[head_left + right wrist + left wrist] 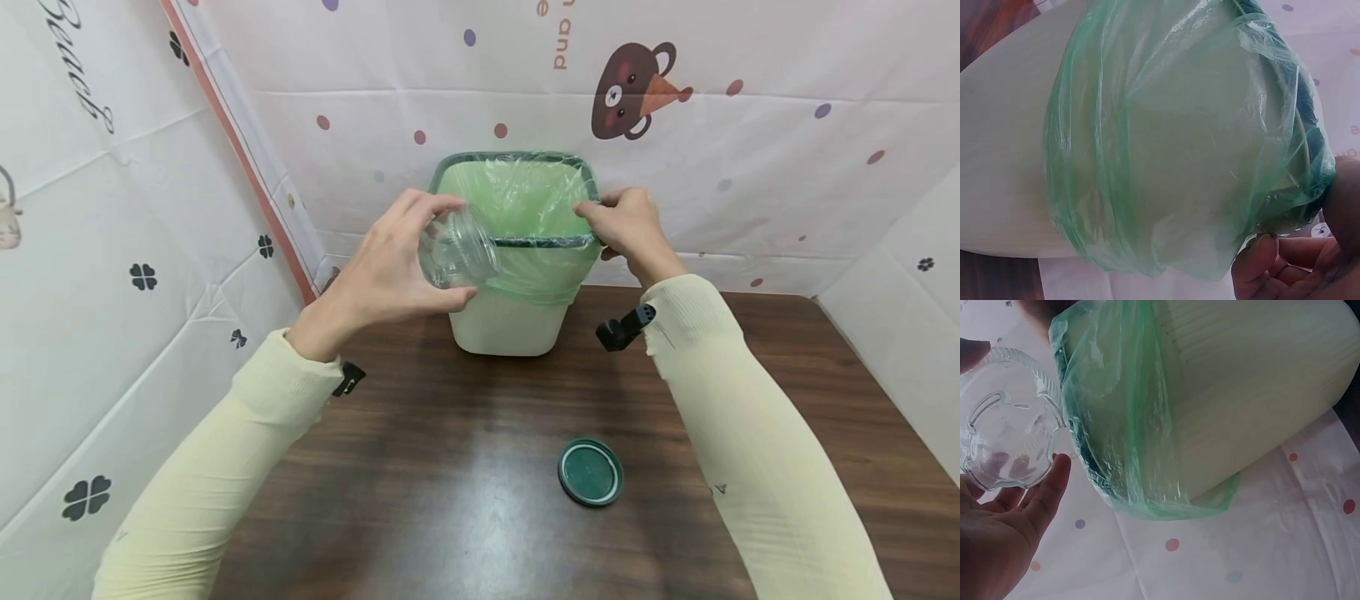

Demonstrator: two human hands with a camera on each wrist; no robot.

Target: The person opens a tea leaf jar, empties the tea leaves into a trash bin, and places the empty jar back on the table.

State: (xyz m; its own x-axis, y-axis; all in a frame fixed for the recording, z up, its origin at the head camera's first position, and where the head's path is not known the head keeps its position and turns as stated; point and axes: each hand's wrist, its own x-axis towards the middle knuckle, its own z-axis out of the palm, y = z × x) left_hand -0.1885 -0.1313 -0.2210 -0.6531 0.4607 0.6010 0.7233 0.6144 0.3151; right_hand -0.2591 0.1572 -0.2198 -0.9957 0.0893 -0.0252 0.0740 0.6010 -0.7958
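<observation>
A clear glass jar (459,250) is tilted on its side, gripped between the thumb and fingers of my left hand (390,262). Its mouth points right, close to the front left rim of a white bin (510,325). Over the bin's dark rim folds a green plastic bag (536,275) that hangs down outside. My right hand (626,225) pinches the rim and bag at the right corner. In the right wrist view the thumb and curled fingers (1257,256) meet at that corner. In the left wrist view the jar (1013,425) looks empty.
A dark green round lid (590,472) lies on the brown wooden table (420,483), in front of the bin and to its right. Behind the bin hangs a white dotted cloth (450,67) with a bear print. Another printed cloth (180,208) lines the left side.
</observation>
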